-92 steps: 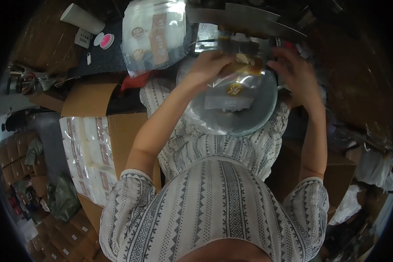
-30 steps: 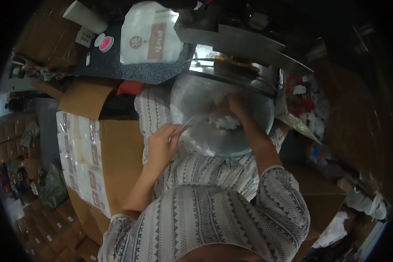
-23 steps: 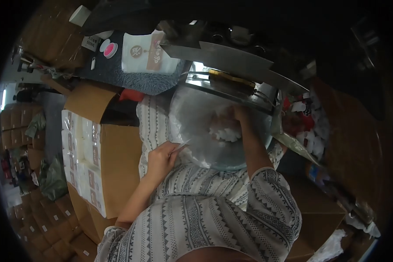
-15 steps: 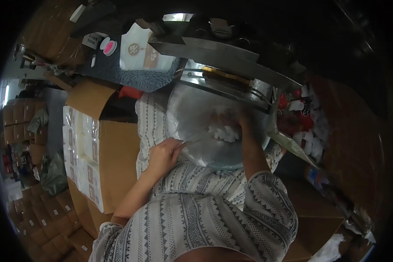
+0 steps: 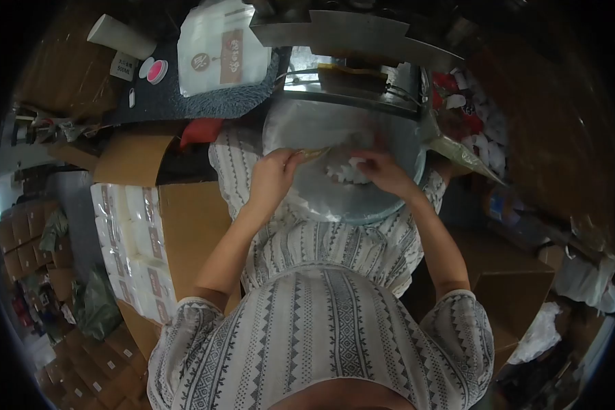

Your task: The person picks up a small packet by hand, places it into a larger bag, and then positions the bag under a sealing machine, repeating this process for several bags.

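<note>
A large round basin lined with clear plastic rests at my lap, with a small heap of white pieces inside it. Over the basin's left part, my left hand pinches a small clear bag with a yellowish tint. My right hand is over the basin's right part, beside the white pieces, its fingers bent together near them. Whether anything is between those fingertips is too small and blurred to tell.
Beyond the basin stands a metal machine. An open carton with wrapped white packs is at left. Printed bags lie on a dark fuzzy mat. Red and white packets are at right.
My left hand has moved up and over the basin and the small bag shows in it. My right hand has come back toward me from deeper in the basin. The view has shifted.
</note>
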### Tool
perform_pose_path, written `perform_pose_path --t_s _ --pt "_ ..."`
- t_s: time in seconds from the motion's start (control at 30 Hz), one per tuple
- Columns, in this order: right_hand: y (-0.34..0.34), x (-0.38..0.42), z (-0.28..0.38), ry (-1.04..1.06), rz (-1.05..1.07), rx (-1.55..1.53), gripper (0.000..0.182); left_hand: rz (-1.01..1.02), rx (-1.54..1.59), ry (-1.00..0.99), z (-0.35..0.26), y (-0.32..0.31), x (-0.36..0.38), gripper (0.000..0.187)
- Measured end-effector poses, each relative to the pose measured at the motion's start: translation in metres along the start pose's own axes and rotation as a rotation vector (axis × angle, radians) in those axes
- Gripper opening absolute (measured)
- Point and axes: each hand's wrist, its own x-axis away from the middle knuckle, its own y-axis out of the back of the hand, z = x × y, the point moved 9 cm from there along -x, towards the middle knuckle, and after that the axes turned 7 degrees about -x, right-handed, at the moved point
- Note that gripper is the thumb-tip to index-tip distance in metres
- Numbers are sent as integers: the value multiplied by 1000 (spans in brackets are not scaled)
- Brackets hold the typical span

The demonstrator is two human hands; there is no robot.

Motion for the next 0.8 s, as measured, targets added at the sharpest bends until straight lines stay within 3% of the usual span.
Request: perform_pose_path --t_s 0.07,0.13,0.17,0.23,0.33,0.4,0.57,0.63,0.7,0.8 --pt "13 14 77 69 -88 12 26 7 -6 -18 -6 5 -3 14" --pt "34 25 131 210 -339 198 24 10 -14 -34 -10 8 -4 14" --pt "36 23 136 210 -345 203 24 -28 -14 -82 -15 12 -5 14" --pt "28 20 163 415 -321 576 22 -71 -13 -131 -21 20 -5 13" --pt "15 15 175 451 -217 642 21 -82 -36 -185 -28 27 -5 12" --pt "15 13 182 410 -154 533 22 -13 6 -293 -39 24 -7 13" --pt "21 4 176 260 -107 332 23 106 136 -246 -42 17 -18 15" --pt "44 8 180 308 -349 195 24 165 234 -236 -47 12 -28 17" --pt "60 13 193 328 -426 266 25 362 826 180 -34 -13 -37 21" --pt "78 23 204 348 -490 410 27 494 866 261 -31 -27 -66 24"
